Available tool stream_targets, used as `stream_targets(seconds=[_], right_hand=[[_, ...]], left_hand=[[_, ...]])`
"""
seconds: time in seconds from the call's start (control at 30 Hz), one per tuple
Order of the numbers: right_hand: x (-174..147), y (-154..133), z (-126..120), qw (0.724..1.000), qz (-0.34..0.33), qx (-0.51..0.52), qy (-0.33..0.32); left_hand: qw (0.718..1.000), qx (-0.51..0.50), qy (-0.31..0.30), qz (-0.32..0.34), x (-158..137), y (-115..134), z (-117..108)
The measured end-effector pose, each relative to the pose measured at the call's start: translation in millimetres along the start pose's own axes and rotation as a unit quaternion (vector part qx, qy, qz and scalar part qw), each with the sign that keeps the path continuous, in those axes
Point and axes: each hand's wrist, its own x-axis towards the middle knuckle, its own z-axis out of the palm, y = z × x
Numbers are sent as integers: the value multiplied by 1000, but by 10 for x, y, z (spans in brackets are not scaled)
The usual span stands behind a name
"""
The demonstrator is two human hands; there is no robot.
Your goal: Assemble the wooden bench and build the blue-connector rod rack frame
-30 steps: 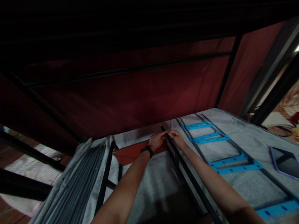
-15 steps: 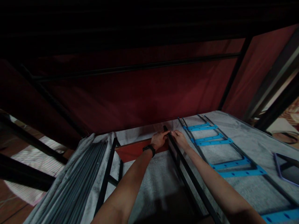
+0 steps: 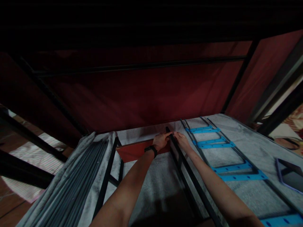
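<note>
My left hand (image 3: 161,141), with a dark watch (image 3: 151,150) on its wrist, is closed around the far end of a black metal rail (image 3: 193,176), one finger stretched toward the top. On the rail's other side, my right hand (image 3: 180,139) is pinched close against it; whatever lies between those fingertips is too small to make out. The rail belongs to a black frame whose left side (image 3: 106,181) stands apart from it. Between the two sides, at the far end, a reddish-brown board (image 3: 132,151) spans the frame, partly hidden by my left hand and wrist.
Grey rods (image 3: 80,179) lie bundled at the left on a grey cloth (image 3: 156,179). To the right lie black rods with blue perforated brackets (image 3: 241,176) and a phone (image 3: 290,173). A dark red panel (image 3: 151,94) with black bars rises behind.
The view has shifted slightly. Both hands stay at the same spot on the rail, with only small finger movement.
</note>
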Motion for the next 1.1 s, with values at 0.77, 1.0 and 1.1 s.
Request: stream_targets(seconds=[0.77,1.0,1.1], right_hand=[[1,-47,-1,998,-47,-43,28],[28,-1,-22,995,-55,-79,19],[13,25,-74,998,-51,-43,14]], left_hand=[[999,38,-5,7,-18,34,-32],[999,36,-1,0,-30,50,-44],[999,39,1,-1,-30,46,-35]])
